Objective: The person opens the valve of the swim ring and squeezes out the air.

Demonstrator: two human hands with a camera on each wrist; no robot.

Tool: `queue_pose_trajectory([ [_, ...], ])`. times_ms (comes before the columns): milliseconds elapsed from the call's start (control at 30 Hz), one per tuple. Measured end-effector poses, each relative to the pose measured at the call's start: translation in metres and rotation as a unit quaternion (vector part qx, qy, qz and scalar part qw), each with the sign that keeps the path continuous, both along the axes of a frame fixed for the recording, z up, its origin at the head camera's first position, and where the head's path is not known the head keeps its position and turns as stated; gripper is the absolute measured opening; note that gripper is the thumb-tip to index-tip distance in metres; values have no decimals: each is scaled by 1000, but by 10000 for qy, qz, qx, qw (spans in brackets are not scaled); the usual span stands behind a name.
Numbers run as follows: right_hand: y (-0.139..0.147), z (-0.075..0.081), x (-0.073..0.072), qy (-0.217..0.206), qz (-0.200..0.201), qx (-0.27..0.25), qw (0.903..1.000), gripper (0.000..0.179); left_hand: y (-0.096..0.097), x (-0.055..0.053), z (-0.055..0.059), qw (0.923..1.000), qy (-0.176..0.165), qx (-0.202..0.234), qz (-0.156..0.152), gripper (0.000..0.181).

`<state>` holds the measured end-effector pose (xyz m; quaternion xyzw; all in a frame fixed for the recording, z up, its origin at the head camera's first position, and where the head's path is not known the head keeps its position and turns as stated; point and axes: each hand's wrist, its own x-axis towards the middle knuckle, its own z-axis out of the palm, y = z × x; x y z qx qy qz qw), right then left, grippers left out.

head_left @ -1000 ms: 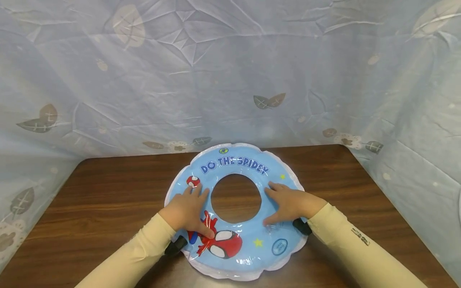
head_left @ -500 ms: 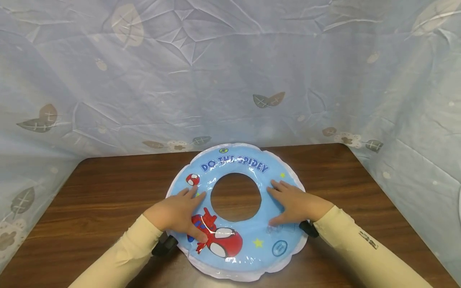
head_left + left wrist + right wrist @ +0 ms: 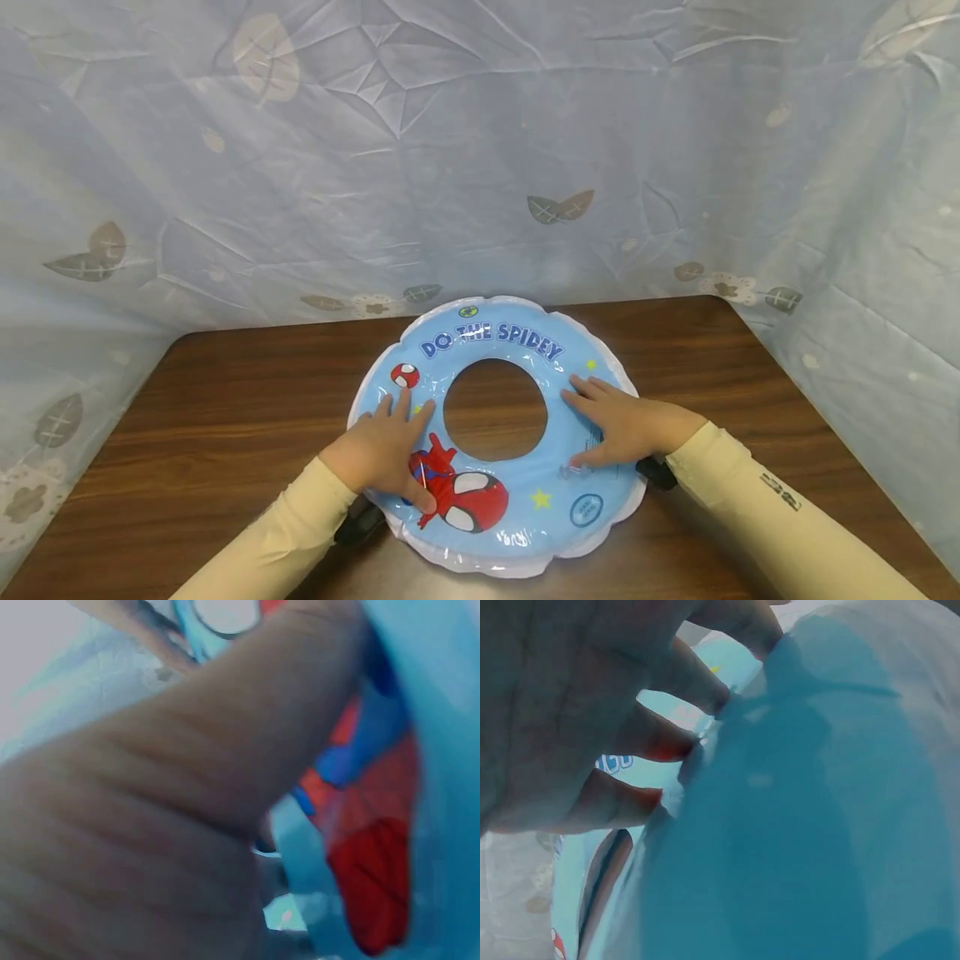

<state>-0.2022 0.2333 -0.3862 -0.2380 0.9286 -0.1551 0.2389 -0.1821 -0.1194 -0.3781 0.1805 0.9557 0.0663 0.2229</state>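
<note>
A blue inflatable swim ring [image 3: 517,537] with a white scalloped edge lies flat on the table, printed with "DO THE SPIDEY" and a red masked cartoon figure. On its left side rests my left hand [image 3: 382,450], fingers spread, the thumb over the cartoon figure. My right hand [image 3: 630,421] lies on the right side of the ring, its fingers extended toward the central hole. In the right wrist view, the fingertips of my right hand [image 3: 592,712] touch the ring's blue surface [image 3: 780,825]. The left wrist view shows my left hand [image 3: 187,765] blurred and close against the ring.
The brown wooden table [image 3: 240,408] extends around the ring on both sides. A pale blue-grey curtain [image 3: 465,167] with leaf prints hangs behind the table and along its sides.
Over the last second my right hand has slid slightly outward to the right. My left hand moved outward, then back in a little. The ring stays nearly in place.
</note>
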Motion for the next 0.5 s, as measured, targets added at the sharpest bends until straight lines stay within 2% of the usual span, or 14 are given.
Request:
queue_pose_trajectory([
  [100,3,1,2,137,121,-94,9998,104,6,4,3,9998,113,79,-105,121],
  [200,6,5,8,513,197,-103,9984,99,13,12,9,9994,245,130,-217,109],
  [267,8,7,14,623,175,-56,9979,99,18,19,12,9991,306,224,-170,103],
  [367,10,10,24,458,155,14,9988,106,27,30,15,9983,364,457,55,105],
  [433,11,10,29,228,109,3,9997,113,35,38,15,9973,336,621,204,116],
  [500,11,10,32,110,92,-19,9999,117,42,45,12,9973,331,600,258,124],
])
